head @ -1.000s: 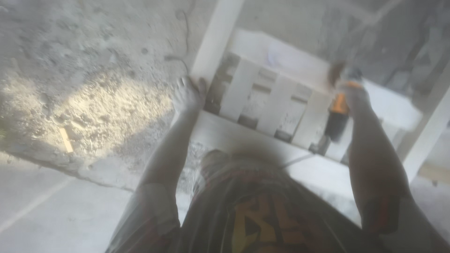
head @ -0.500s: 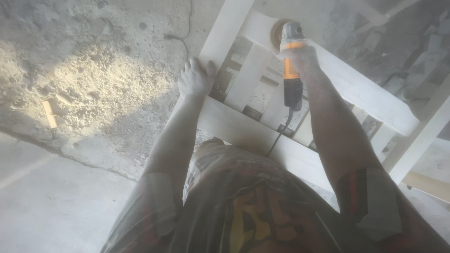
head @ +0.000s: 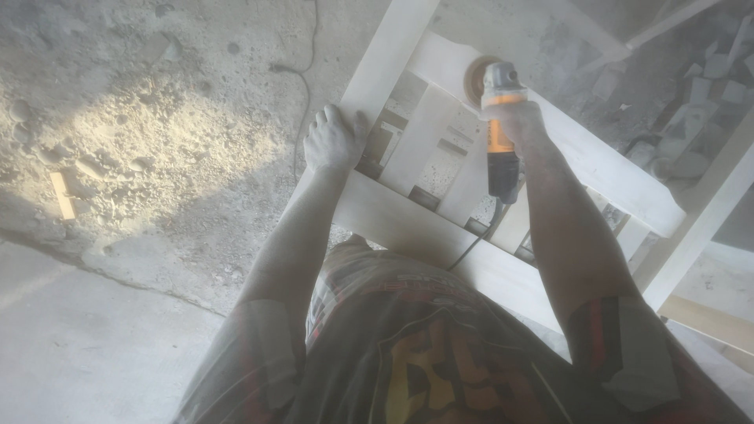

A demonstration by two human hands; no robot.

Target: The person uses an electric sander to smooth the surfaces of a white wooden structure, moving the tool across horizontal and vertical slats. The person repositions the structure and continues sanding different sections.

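A white wooden frame with slats point(head: 428, 129), like a chair back, lies across my front. My left hand point(head: 331, 141) presses flat on its left upright rail, fingers spread. My right hand point(head: 514, 119) grips an orange and grey angle grinder point(head: 500, 149). Its round sanding disc point(head: 475, 78) rests against the frame's broad top rail point(head: 597, 169). The grinder's cord point(head: 471, 250) drops down toward my body.
Dusty concrete floor with sawdust in a sunlit patch point(head: 118, 149) lies to the left, with a small wood offcut point(head: 61, 195) on it. A thin cable point(head: 302, 71) runs over the floor. Wood scraps and rubble point(head: 695, 94) are piled at the right.
The view has steadied and shifted. My right hand has carried the grinder from the frame's right side up and left to the top rail. My left hand stays on the left rail.
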